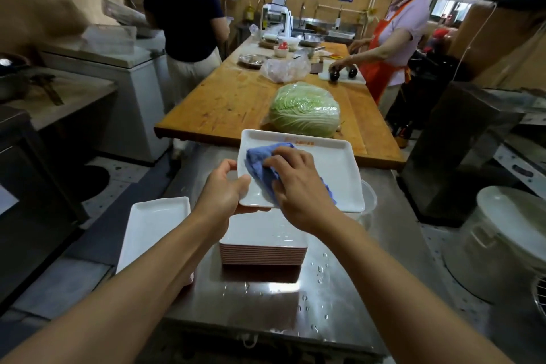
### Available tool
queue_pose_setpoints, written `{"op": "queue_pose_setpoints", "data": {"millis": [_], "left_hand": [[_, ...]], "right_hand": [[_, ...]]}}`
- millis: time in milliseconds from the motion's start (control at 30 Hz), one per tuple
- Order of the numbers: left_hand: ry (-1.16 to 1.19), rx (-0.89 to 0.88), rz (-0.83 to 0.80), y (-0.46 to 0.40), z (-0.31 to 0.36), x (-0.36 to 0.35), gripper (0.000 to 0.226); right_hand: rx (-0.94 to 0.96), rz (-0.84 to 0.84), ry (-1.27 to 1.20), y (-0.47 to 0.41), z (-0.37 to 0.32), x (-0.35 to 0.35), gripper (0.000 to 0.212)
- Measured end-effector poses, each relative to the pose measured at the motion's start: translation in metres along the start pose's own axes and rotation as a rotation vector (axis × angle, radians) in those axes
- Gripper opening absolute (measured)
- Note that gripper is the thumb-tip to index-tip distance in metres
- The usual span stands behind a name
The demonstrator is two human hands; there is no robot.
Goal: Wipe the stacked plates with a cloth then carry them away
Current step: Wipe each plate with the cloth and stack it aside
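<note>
I hold a white rectangular plate (334,171) up over the steel counter. My left hand (224,189) grips its near left corner, thumb on the rim. My right hand (298,186) presses a blue cloth (263,162) onto the plate's left half. Directly below sits a stack of several white plates with pinkish edges (263,251), its top wet. Another white plate (153,230) lies to the left of the stack, partly behind my left forearm.
The steel counter (339,289) carries water drops. Beyond it a wooden table (224,106) holds a wrapped cabbage (304,109), bowls and bags. One person (186,26) stands at far left, another in an orange apron (393,38) cuts at right. A lidded white bucket (508,233) stands at right.
</note>
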State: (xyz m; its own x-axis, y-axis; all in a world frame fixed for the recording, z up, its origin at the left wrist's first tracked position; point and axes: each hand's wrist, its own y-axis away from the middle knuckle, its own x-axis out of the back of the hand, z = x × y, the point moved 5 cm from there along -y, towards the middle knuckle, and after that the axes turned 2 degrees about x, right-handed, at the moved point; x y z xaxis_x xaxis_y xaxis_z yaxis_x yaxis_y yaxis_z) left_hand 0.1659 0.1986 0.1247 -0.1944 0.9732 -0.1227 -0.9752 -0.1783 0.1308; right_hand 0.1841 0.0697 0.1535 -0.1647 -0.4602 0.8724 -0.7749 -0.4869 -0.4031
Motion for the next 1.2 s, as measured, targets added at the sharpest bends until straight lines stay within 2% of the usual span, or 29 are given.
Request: {"op": "queue_pose_setpoints", "data": {"millis": [133, 233, 333, 467, 567, 667, 800, 867, 967, 1200], "left_hand": [[-0.042, -0.01, 0.013, 0.003, 0.0, 0.0, 0.017], [-0.031, -0.005, 0.03, 0.003, 0.0, 0.005, 0.017], [-0.024, 0.005, 0.028, 0.003, -0.003, 0.01, 0.016], [-0.027, 0.041, 0.059, 0.002, -0.009, 0.011, 0.019], [-0.001, 0.074, 0.1, -0.003, -0.011, 0.012, 0.021], [0.004, 0.104, 0.123, -0.008, -0.011, 0.012, 0.021], [0.035, 0.141, 0.13, -0.01, -0.012, 0.007, 0.02], [0.033, 0.151, 0.133, -0.009, -0.009, 0.004, 0.02], [0.015, 0.129, 0.144, -0.008, 0.001, 0.006, 0.021], [-0.089, 0.16, 0.107, -0.004, 0.009, 0.023, 0.033]], "right_hand": [[0.016, 0.056, 0.14, -0.01, 0.007, 0.004, 0.036], [-0.066, 0.107, 0.183, -0.004, 0.028, 0.013, 0.036], [-0.187, 0.057, 0.275, 0.006, 0.055, 0.021, 0.036], [-0.167, 0.013, 0.343, 0.021, 0.069, 0.029, 0.029], [-0.17, -0.031, 0.303, 0.033, 0.068, 0.028, 0.026], [-0.217, -0.031, 0.137, 0.04, 0.059, 0.028, 0.026], [-0.053, 0.101, -0.052, 0.043, 0.02, 0.033, 0.019], [0.032, 0.101, 0.065, 0.046, 0.007, 0.027, 0.022], [0.048, 0.088, 0.242, 0.052, 0.012, 0.023, 0.033], [0.048, 0.188, 0.274, 0.064, 0.038, 0.042, 0.033]]}}
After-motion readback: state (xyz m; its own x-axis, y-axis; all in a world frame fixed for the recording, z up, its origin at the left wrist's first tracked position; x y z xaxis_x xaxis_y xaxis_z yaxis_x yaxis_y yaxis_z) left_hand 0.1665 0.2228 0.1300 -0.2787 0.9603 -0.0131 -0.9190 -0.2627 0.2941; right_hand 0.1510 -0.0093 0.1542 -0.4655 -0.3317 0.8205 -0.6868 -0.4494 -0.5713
